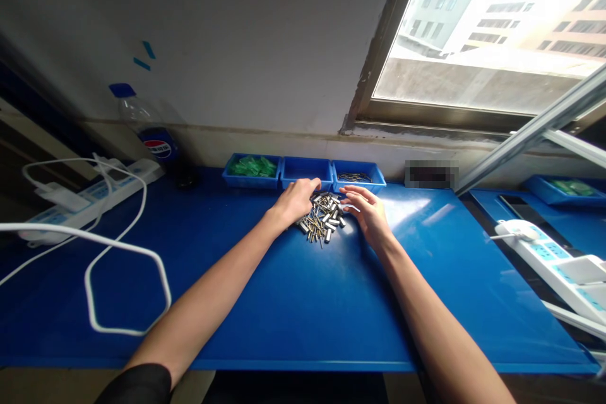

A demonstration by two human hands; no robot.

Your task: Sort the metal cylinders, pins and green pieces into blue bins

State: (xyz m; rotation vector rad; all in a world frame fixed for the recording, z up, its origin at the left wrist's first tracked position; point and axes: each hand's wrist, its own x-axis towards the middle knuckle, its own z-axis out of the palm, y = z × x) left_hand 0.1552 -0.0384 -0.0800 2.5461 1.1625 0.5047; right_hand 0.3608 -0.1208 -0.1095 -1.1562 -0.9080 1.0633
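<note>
A loose pile of small metal parts [326, 218] lies on the blue table [293, 303], mixing thin brass-coloured pins with short, dark and silver blocks. My left hand [297, 201] is at the pile's upper left edge, its fingers curled down; what they hold, if anything, is hidden. On the pile's right side, my right hand [369, 209] is held with fingers bent and apart. A thin, bright white strip shows by its thumb, too small to make out. Just behind both hands stands the middle blue bin [307, 184], with no parts visible in it.
Green pieces fill the left bin [250, 167]; dark thin pins lie in the right bin [358, 177]. Leftward are a cola bottle [158, 139], a power strip [95, 199] and a looping white cable [127, 331]. Another power strip [553, 259] is at the right, beneath a metal frame.
</note>
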